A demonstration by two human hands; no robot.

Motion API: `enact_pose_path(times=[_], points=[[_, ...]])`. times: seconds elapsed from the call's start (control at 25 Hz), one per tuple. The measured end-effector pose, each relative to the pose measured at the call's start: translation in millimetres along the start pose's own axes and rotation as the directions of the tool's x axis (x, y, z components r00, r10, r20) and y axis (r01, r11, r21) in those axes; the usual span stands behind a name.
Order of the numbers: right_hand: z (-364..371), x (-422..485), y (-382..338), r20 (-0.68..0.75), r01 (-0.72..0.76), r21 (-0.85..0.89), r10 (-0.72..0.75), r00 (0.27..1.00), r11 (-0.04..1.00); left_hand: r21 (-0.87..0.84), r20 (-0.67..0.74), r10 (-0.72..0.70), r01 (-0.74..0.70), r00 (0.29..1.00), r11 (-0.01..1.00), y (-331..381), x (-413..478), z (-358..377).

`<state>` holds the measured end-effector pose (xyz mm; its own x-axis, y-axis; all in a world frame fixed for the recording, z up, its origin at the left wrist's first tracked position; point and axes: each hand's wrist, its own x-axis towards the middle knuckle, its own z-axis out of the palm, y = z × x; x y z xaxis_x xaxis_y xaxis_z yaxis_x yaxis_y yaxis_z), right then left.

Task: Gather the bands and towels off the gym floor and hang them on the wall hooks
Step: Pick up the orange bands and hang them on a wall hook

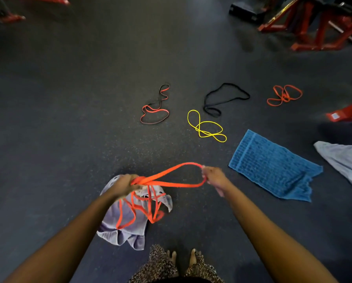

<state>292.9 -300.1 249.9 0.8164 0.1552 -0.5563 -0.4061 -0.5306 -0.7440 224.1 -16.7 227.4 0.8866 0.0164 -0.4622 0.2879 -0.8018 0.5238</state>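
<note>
My left hand (126,183) grips a bunch of orange bands (142,203) together with a lilac towel (120,227) that hangs below it. My right hand (214,177) holds the far end of one orange band loop (171,172), stretched between both hands. On the floor ahead lie an orange-and-black band (154,111), a yellow band (206,127), a black band (224,99) and another orange band (284,96). A blue towel (273,166) lies flat to the right, with a grey towel (346,160) beyond it at the frame edge.
Red gym machine frames stand at the top right (314,23), the right edge (348,113) and the top left (12,17). A black block (244,11) sits near the top right frame. Dark speckled rubber floor (69,119) stretches around. My bare feet (183,258) show below.
</note>
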Motion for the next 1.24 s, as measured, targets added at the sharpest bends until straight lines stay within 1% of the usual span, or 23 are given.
enact_pose_path(times=[0.04, 0.08, 0.12, 0.16, 0.2, 0.24, 0.28, 0.32, 0.36, 0.4, 0.48, 0.52, 0.56, 0.6, 0.68, 0.76, 0.84, 0.88, 0.96, 1.0, 1.12, 1.2, 1.24], points=[[9.5, -4.1, 9.0, 0.005, 0.019, -0.294, -0.019, 1.0, 0.956, 0.012, -0.018, -0.022, 0.023, 1.0, 1.0, 3.9, -2.4, -6.4], [22.1, -15.6, 10.9, 0.026, 0.122, -0.446, -0.124, 0.992, 0.887, 0.035, -0.019, -0.03, 0.03, 0.999, 0.999, 11.6, -6.1, -12.4], [37.5, -31.6, 6.5, 0.098, 0.267, -0.445, -0.25, 0.963, 0.855, 0.072, 0.003, -0.011, 0.011, 1.0, 0.997, 19.1, -8.8, -15.8], [52.9, -48.0, -0.5, 0.17, 0.452, -0.375, -0.419, 0.892, 0.81, 0.093, 0.022, 0.013, -0.015, 1.0, 0.996, 30.4, -11.7, -18.6], [65.3, -58.8, -11.5, 0.214, 0.584, -0.323, -0.544, 0.812, 0.745, 0.069, 0.04, 0.031, -0.034, 0.999, 0.997, 41.2, -14.2, -20.6], [73.7, -60.8, -21.0, 0.246, 0.663, -0.32, -0.616, 0.748, 0.677, 0.022, 0.032, 0.058, -0.058, 0.998, 0.998, 52.5, -19.5, -24.3], [76.5, -58.2, -30.7, 0.263, 0.687, -0.343, -0.636, 0.725, 0.641, -0.072, 0.022, 0.07, -0.068, 0.997, 0.995, 60.7, -23.8, -27.6], [76.7, -53.8, -39.4, 0.242, 0.686, -0.373, -0.648, 0.722, 0.625, -0.184, 0.02, 0.066, -0.061, 0.998, 0.981, 68.8, -29.7, -32.7], [74.3, -50.2, -47.2, 0.199, 0.681, -0.419, -0.671, 0.715, 0.601, -0.302, 0.025, 0.069, -0.058, 0.997, 0.951, 74.1, -34.0, -37.4], [70.3, -47.2, -54.1, 0.15, 0.684, -0.493, -0.721, 0.676, 0.538, -0.412, 0.029, 0.068, -0.049, 0.997, 0.91, 80.3, -40.2, -42.5], [60.3, -44.1, -64.6, 0.104, 0.644, -0.692, -0.837, 0.537, 0.326, -0.58, 0.029, 0.087, -0.054, 0.996, 0.813, 92.1, -51.2, -49.0], [53.3, -42.5, -67.5, 0.105, 0.598, -0.771, -0.883, 0.457, 0.218, -0.624, 0.017, 0.108, -0.074, 0.994, 0.778, 96.9, -54.6, -50.1], [45.4, -42.1, -70.7, 0.113, 0.565, -0.812, -0.909, 0.402, 0.148, -0.65, 0.008, 0.128, -0.092, 0.992, 0.754, 101.3, -56.9, -50.6], [37.3, -40.6, -74.8, 0.115, 0.542, -0.834, -0.928, 0.353, 0.103, -0.673, 0.002, 0.15, -0.109, 0.989, 0.731, 105.1, -58.3, -50.1], [19.8, -43.0, -86.8, 0.143, 0.568, -0.821, -0.941, 0.306, 0.06, -0.714, -0.002, 0.179, -0.127, 0.984, 0.688, 107.3, -57.9, -45.0], [6.0, -49.3, -98.5, 0.124, 0.592, -0.802, -0.944, 0.305, 0.086, -0.701, 0.006, 0.194, -0.134, 0.981, 0.7, 105.0, -53.2, -33.5], [-11.0, -51.3, -109.2, 0.064, 0.628, -0.758, -0.939, 0.339, 0.175, -0.703, 0.026, 0.196, -0.122, 0.98, 0.7, 98.4, -45.4, -18.3], [-20.4, -51.0, -112.8, 0.025, 0.65, -0.712, -0.916, 0.401, 0.265, -0.715, 0.034, 0.195, -0.113, 0.98, 0.69, 95.4, -42.9, -12.0], [-37.0, -44.8, -113.1, -0.069, 0.653, -0.579, -0.828, 0.557, 0.488, -0.719, 0.053, 0.207, -0.107, 0.977, 0.687, 91.9, -37.4, -2.2], [-43.8, -37.4, -111.6, -0.101, 0.637, -0.54, -0.794, 0.599, 0.549, -0.708, 0.066, 0.208, -0.101, 0.976, 0.698, 91.7, -33.0, 2.6], [-52.9, -12.0, -103.2, -0.179, 0.593, -0.477, -0.732, 0.657, 0.649, -0.637, 0.098, 0.179, -0.077, 0.979, 0.767, 96.3, -22.6, 9.8], [-52.9, 4.9, -87.8, -0.262, 0.566, -0.334, -0.651, 0.712, 0.754, -0.582, 0.12, 0.174, -0.073, 0.977, 0.81, 96.0, -15.6, 6.0], [-51.6, 11.4, -75.4, -0.293, 0.514, -0.281, -0.582, 0.759, 0.811, -0.549, 0.121, 0.18, -0.086, 0.976, 0.832, 94.8, -14.1, -0.6]])
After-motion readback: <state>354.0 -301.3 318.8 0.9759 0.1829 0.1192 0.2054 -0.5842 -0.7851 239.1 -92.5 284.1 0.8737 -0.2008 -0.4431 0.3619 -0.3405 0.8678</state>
